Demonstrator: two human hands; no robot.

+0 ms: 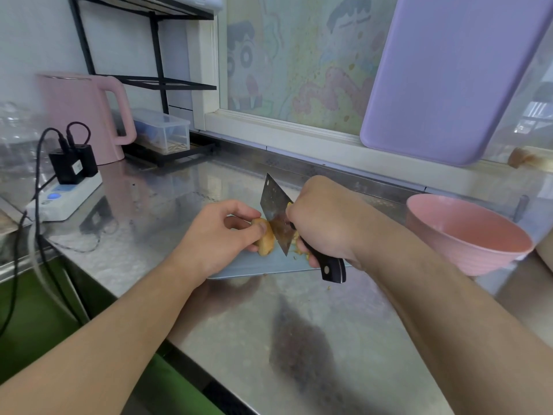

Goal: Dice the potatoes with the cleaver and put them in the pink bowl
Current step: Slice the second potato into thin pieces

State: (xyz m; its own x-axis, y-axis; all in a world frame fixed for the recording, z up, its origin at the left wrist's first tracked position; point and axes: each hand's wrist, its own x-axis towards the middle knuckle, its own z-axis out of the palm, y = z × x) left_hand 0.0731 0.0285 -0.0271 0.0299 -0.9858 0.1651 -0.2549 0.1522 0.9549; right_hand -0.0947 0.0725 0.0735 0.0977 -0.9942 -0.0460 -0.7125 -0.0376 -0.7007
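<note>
1. In the head view, the right hand (321, 218) is gripping the black handle of the cleaver (276, 215), fingers wrapped fully round it, and the blade is standing nearly upright with its edge down in the potato (266, 239).
2. The left hand (223, 235) is pinching the uncut end of the potato, thumb and curled fingertips pressing just left of the blade.
3. The potato is lying on a pale blue cutting board (257, 266), which is sitting flat on the steel countertop (299, 324); a few yellowish cut bits are showing right of the blade, partly hidden under the right hand.
4. The pink bowl (466, 235) is standing on the countertop to the right of the board, apart from it, its mouth tilting toward the camera.
5. A pink kettle (86, 115) and a white power strip (65, 196) are sitting at the far left, and a purple board (449, 76) is leaning against the window.
</note>
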